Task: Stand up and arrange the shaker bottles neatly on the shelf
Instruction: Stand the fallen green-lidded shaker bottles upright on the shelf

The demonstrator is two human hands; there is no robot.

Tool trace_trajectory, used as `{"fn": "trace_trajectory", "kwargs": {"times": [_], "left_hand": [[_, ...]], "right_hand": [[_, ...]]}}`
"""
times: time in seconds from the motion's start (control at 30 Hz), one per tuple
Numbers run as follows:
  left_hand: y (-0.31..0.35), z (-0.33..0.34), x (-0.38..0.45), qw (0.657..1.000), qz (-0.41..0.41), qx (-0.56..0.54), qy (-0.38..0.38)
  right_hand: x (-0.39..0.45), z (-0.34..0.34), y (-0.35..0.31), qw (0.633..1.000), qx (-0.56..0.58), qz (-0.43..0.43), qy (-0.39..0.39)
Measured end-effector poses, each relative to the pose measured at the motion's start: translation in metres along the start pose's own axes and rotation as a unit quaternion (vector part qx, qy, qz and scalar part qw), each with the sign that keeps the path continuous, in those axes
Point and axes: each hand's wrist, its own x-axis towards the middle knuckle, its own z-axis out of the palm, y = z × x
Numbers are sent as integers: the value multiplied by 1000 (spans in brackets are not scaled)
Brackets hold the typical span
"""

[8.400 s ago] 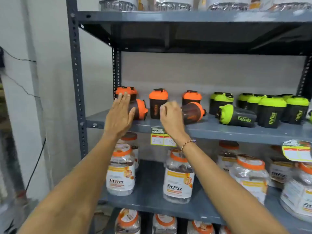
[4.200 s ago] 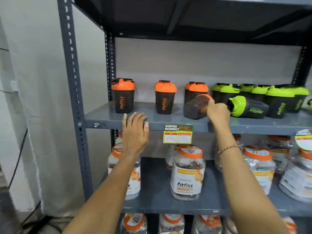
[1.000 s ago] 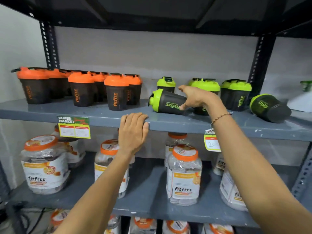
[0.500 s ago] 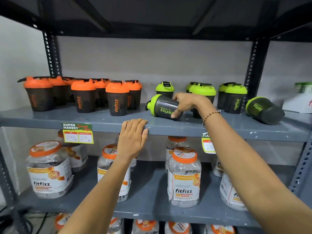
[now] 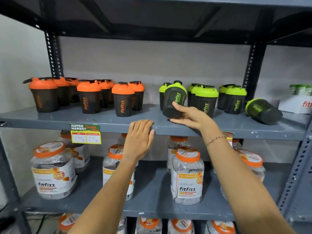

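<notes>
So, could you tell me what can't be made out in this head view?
- Held green shaker: its base, covered by the right hand.
- Back-row orange shakers: count, hidden by front ones.
- White box: cut off by the right edge.
- Price tag: handwriting too blurred.

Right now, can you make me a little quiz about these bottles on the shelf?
1. True or false: the right hand holds a green-lidded bottle.
2. Which lid colour stands farthest left: A orange, B green?
3. What does the left hand rest on?

Key:
1. True; it is tilted, nearly upright.
2. A; the orange bottles stand left.
3. The shelf edge.

Bonus: one bottle lies on its side at the right.
</notes>
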Motion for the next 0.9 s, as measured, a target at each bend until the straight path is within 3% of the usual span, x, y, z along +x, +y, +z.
{"fn": "trace_trajectory", "kwargs": {"times": [0.17,0.3,0.47,0.6,0.73,0.8,0.9], "left_hand": [[-1,3,0,1000,5,0,8],[-2,4,0,1000,6,6,10],[-1,6,0,1000,2,14,11],[2,7,0,1000,-2,4,29],[22,5,2,991,-91,-66,70],[36,5,4,984,-131,-83,87],[63,10,8,988,-112,-75,80]], "right_hand": [[9,10,1,988,-136,-38,57],[19,8,1,943,-304,-43,130],[27,15,1,884,-418,-40,207],[29,16,6,864,-453,-51,214],[20,9,4,856,-474,-54,196],[7,4,2,850,-471,-102,211],[-22,-14,-7,830,-444,-233,244]]}}
